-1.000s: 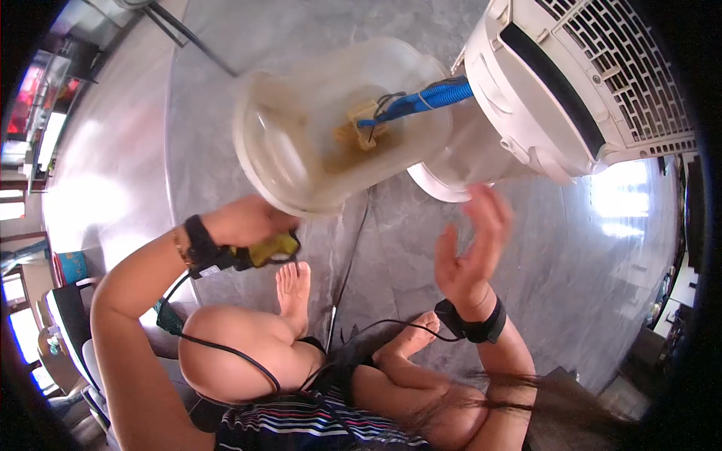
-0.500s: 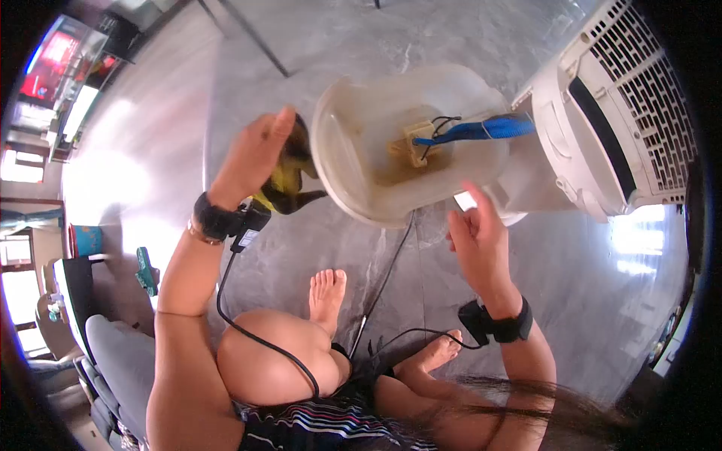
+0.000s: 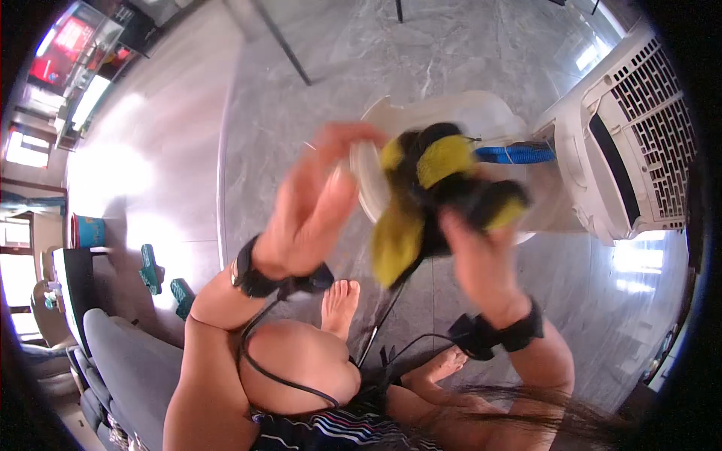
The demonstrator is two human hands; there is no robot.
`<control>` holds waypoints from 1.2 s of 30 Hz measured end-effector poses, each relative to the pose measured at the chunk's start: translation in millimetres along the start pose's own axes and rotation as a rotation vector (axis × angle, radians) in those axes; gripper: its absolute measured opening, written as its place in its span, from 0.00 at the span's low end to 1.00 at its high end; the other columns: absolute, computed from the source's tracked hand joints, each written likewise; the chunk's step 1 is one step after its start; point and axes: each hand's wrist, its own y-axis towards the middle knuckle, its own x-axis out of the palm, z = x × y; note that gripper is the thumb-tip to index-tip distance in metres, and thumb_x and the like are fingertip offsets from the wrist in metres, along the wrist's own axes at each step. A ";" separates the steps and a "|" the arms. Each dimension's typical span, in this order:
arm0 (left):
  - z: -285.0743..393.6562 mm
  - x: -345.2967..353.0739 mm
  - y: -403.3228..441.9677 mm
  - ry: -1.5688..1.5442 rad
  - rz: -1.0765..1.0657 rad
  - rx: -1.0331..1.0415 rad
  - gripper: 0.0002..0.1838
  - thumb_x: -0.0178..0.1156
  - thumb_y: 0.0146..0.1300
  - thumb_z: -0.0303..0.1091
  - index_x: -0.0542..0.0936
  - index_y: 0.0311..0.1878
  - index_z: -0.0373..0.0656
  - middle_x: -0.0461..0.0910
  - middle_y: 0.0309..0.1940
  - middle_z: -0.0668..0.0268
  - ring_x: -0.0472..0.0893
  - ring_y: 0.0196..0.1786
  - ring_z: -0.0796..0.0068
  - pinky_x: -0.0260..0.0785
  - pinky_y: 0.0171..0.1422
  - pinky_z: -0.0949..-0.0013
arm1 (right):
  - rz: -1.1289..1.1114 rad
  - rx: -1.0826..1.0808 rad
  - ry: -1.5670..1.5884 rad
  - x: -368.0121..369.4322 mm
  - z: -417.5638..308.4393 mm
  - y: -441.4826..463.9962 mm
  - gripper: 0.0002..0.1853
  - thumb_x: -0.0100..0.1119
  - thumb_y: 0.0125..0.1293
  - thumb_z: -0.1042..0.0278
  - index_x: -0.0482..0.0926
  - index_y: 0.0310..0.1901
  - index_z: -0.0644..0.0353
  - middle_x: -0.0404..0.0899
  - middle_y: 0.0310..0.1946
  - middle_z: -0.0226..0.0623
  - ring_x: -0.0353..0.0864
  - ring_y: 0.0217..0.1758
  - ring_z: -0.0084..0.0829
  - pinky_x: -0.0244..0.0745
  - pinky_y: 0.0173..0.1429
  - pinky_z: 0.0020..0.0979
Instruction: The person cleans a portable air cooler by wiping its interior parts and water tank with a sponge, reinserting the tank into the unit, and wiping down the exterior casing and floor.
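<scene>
A yellow-and-black striped cloth (image 3: 444, 169), blurred by motion, is bunched in my right hand (image 3: 489, 263), whose fingers are mostly hidden behind it. The cloth hangs in front of a whitish plastic tub (image 3: 451, 109) and covers most of its inside. My left hand (image 3: 316, 210) is at the tub's left rim, thumb and fingers apart, with no cloth in it. Blur hides whether it touches the rim. A blue ribbed hose (image 3: 519, 154) runs from behind the cloth to the right. Black straps with small boxes and cables are on both wrists.
A cream plastic housing with a slotted grille (image 3: 650, 113) stands at the right, beside the tub. My bare feet (image 3: 342, 304) rest on the grey tiled floor. Green slippers (image 3: 150, 269), a blue bucket (image 3: 90, 231) and a grey sofa (image 3: 135, 361) are on the left.
The cloth has gone from beside my left hand to my right hand, now in front of the tub. My left hand has moved right and down, to the rim.
</scene>
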 end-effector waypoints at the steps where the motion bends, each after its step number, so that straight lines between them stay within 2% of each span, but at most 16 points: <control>1: -0.1 -6.7 5.3 0.345 0.126 -0.137 0.25 0.51 0.67 0.43 0.64 0.60 0.34 0.72 0.51 0.56 0.71 0.50 0.74 0.63 0.53 0.72 | 0.160 -0.039 -0.089 -8.0 -5.6 11.0 0.13 0.58 0.60 0.74 0.73 0.47 0.64 0.75 0.35 0.31 0.74 0.41 0.23 0.71 0.48 0.29; 2: -14.7 -9.6 9.3 0.344 0.112 -0.136 0.25 0.51 0.67 0.43 0.64 0.60 0.34 0.72 0.51 0.56 0.71 0.50 0.74 0.63 0.53 0.72 | 0.323 -0.077 -0.179 -17.8 -7.1 21.2 0.10 0.57 0.60 0.72 0.75 0.43 0.64 0.75 0.31 0.28 0.74 0.36 0.22 0.72 0.44 0.27; 5: -69.1 -2.8 10.2 0.425 0.229 -0.274 0.30 0.53 0.66 0.43 0.61 0.64 0.34 0.70 0.58 0.51 0.74 0.48 0.71 0.65 0.52 0.71 | 0.138 0.306 -0.115 -50.2 19.3 50.5 0.09 0.57 0.56 0.68 0.74 0.35 0.65 0.72 0.22 0.25 0.67 0.22 0.19 0.63 0.24 0.28; 6: -70.2 2.8 13.7 0.419 0.206 -0.268 0.30 0.53 0.66 0.43 0.61 0.64 0.34 0.70 0.58 0.51 0.74 0.48 0.71 0.65 0.52 0.71 | 0.155 0.351 -0.169 -51.2 32.6 60.1 0.10 0.57 0.53 0.68 0.74 0.33 0.66 0.71 0.22 0.27 0.66 0.22 0.19 0.62 0.25 0.28; 7: -71.7 8.5 17.3 0.355 0.175 -0.316 0.27 0.51 0.68 0.40 0.62 0.64 0.34 0.72 0.54 0.57 0.71 0.51 0.74 0.62 0.56 0.73 | 0.143 0.454 -0.317 -51.0 45.4 70.6 0.12 0.56 0.52 0.67 0.75 0.34 0.68 0.76 0.23 0.37 0.74 0.24 0.31 0.68 0.29 0.33; 8: -73.9 12.9 20.1 0.291 0.147 -0.365 0.24 0.49 0.70 0.37 0.62 0.64 0.35 0.74 0.51 0.63 0.68 0.54 0.77 0.59 0.61 0.74 | 0.171 0.264 -0.745 -46.0 62.5 75.7 0.14 0.55 0.52 0.68 0.75 0.36 0.71 0.79 0.29 0.52 0.80 0.35 0.49 0.73 0.39 0.40; 9: -76.4 14.1 21.0 0.282 0.132 -0.365 0.24 0.49 0.70 0.37 0.62 0.64 0.35 0.74 0.51 0.63 0.68 0.54 0.77 0.59 0.61 0.74 | -0.002 0.344 -0.806 -46.9 70.6 86.7 0.17 0.54 0.53 0.67 0.74 0.40 0.73 0.77 0.36 0.60 0.76 0.46 0.57 0.72 0.48 0.44; 11: -82.2 13.9 19.9 0.114 0.168 -0.235 0.21 0.45 0.72 0.39 0.67 0.60 0.35 0.74 0.50 0.65 0.69 0.52 0.79 0.59 0.59 0.75 | -0.172 0.272 -0.976 -49.7 104.3 98.9 0.16 0.55 0.52 0.64 0.78 0.36 0.70 0.79 0.33 0.57 0.79 0.40 0.53 0.72 0.43 0.43; 14: -83.4 20.7 19.1 0.058 0.276 -0.271 0.21 0.41 0.73 0.43 0.71 0.55 0.34 0.74 0.48 0.67 0.69 0.49 0.81 0.60 0.56 0.76 | -0.462 0.448 -1.183 -24.4 125.3 126.9 0.16 0.52 0.57 0.62 0.80 0.32 0.70 0.80 0.34 0.54 0.79 0.40 0.53 0.74 0.45 0.43; 15: -81.8 21.1 19.8 0.107 0.266 -0.281 0.24 0.38 0.74 0.46 0.72 0.53 0.34 0.74 0.43 0.69 0.68 0.45 0.82 0.61 0.52 0.77 | -0.872 0.145 -1.445 -17.7 129.8 135.7 0.17 0.52 0.60 0.60 0.81 0.32 0.70 0.80 0.34 0.52 0.80 0.41 0.52 0.74 0.46 0.42; 16: -82.6 22.9 19.0 0.104 0.253 -0.292 0.24 0.38 0.74 0.46 0.72 0.53 0.34 0.74 0.43 0.69 0.68 0.45 0.82 0.61 0.52 0.77 | -0.627 0.326 -1.261 -11.2 134.9 133.0 0.18 0.51 0.61 0.59 0.81 0.34 0.69 0.81 0.34 0.51 0.80 0.42 0.50 0.75 0.46 0.42; 18: -84.8 26.1 18.4 0.042 0.320 -0.324 0.25 0.37 0.74 0.48 0.71 0.54 0.33 0.72 0.38 0.71 0.67 0.42 0.82 0.60 0.50 0.78 | -0.901 0.246 -1.336 0.2 219.7 150.4 0.17 0.51 0.61 0.60 0.80 0.37 0.69 0.80 0.37 0.51 0.80 0.43 0.49 0.75 0.45 0.41; 21: -83.3 29.8 20.6 0.057 0.351 -0.296 0.26 0.37 0.74 0.49 0.71 0.54 0.33 0.69 0.35 0.71 0.66 0.39 0.82 0.59 0.48 0.79 | -0.866 0.375 -1.256 9.2 177.7 148.0 0.16 0.51 0.61 0.63 0.79 0.41 0.68 0.80 0.39 0.50 0.80 0.44 0.46 0.75 0.43 0.40; 28: -86.7 31.9 10.2 0.028 0.417 -0.452 0.26 0.37 0.73 0.50 0.71 0.46 0.33 0.66 0.32 0.75 0.63 0.38 0.84 0.58 0.45 0.79 | -0.557 0.398 -0.943 10.0 221.2 144.4 0.15 0.50 0.61 0.67 0.78 0.44 0.67 0.80 0.38 0.46 0.80 0.42 0.41 0.72 0.40 0.37; 31: -83.4 47.0 11.3 0.034 0.468 -0.296 0.25 0.36 0.73 0.51 0.71 0.43 0.35 0.64 0.31 0.76 0.62 0.37 0.85 0.57 0.43 0.79 | -0.149 0.616 -0.420 13.8 203.3 132.5 0.14 0.50 0.61 0.68 0.77 0.42 0.69 0.80 0.35 0.45 0.78 0.38 0.35 0.72 0.41 0.35; 36: -85.3 37.3 16.7 0.041 0.418 -0.351 0.24 0.37 0.74 0.49 0.71 0.44 0.35 0.64 0.30 0.76 0.60 0.35 0.86 0.56 0.40 0.79 | -0.146 0.443 -0.473 9.7 135.7 117.4 0.13 0.52 0.61 0.68 0.77 0.41 0.69 0.80 0.32 0.40 0.77 0.35 0.30 0.71 0.40 0.32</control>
